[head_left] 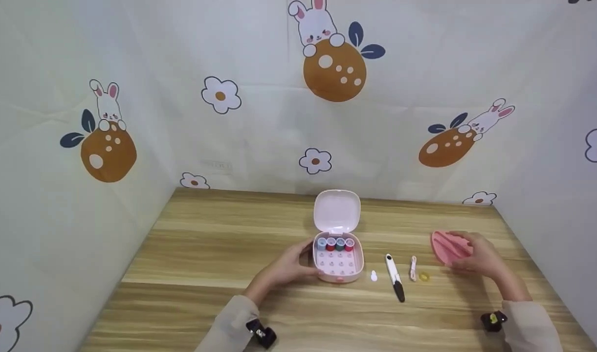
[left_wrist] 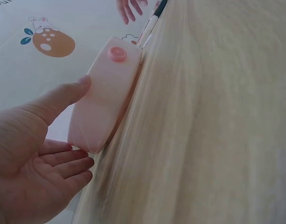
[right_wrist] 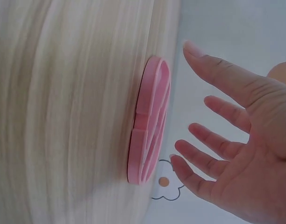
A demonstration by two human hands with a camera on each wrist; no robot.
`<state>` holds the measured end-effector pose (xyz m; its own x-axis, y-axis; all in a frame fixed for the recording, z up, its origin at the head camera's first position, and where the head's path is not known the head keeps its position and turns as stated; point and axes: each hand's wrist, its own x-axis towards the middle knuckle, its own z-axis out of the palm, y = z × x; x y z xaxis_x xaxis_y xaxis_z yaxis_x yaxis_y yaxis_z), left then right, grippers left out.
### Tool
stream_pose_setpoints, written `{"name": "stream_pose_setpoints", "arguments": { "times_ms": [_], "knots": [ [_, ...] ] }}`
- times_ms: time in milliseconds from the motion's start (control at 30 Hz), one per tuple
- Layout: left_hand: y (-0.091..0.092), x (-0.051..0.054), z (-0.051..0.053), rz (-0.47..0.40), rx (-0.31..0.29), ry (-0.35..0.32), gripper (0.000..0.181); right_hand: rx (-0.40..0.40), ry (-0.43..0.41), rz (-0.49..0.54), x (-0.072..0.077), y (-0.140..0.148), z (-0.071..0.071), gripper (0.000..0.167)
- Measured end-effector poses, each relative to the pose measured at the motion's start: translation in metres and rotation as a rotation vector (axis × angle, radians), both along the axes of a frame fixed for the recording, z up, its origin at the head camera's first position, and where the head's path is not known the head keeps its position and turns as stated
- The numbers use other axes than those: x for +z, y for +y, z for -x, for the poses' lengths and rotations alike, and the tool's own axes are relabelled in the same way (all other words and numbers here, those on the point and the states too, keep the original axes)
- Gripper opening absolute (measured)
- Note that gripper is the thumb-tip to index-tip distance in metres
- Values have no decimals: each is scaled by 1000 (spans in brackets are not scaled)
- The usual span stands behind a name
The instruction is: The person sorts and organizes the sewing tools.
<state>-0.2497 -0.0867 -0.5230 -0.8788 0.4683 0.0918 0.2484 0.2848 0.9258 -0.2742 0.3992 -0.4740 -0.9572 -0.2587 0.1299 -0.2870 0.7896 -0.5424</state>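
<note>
A pale pink box (head_left: 338, 278) stands with its lid (head_left: 337, 211) raised and a row of several thread spools (head_left: 336, 244) at the back of its pegged tray. My left hand (head_left: 291, 266) is at the box's left side; in the left wrist view its thumb rests against the box wall (left_wrist: 105, 93), the fingers relaxed beside the near end. My right hand (head_left: 481, 256) hovers by a pink divided tray (head_left: 445, 248); in the right wrist view the hand (right_wrist: 236, 135) has its fingers spread, apart from the pink tray (right_wrist: 147, 121).
Between the box and the pink tray lie a small white piece (head_left: 374, 275), a white and black tool (head_left: 395, 277), a bundled white strip (head_left: 413, 268) and a yellow ring (head_left: 424, 276). Patterned cloth walls (head_left: 259, 137) border the wooden table (head_left: 220, 234) at the back and sides.
</note>
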Motion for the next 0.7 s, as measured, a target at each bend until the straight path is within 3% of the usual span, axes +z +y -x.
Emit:
{"name": "stream_pose_setpoints", "arguments": {
  "times_ms": [400, 700],
  "knots": [
    [1, 0, -1, -10, 4, 0, 89, -14, -54, -108, 0, 12, 6, 106],
    [0, 0, 0, -16, -14, 11, 90, 3, -116, -192, 1, 22, 15, 109]
  ]
}}
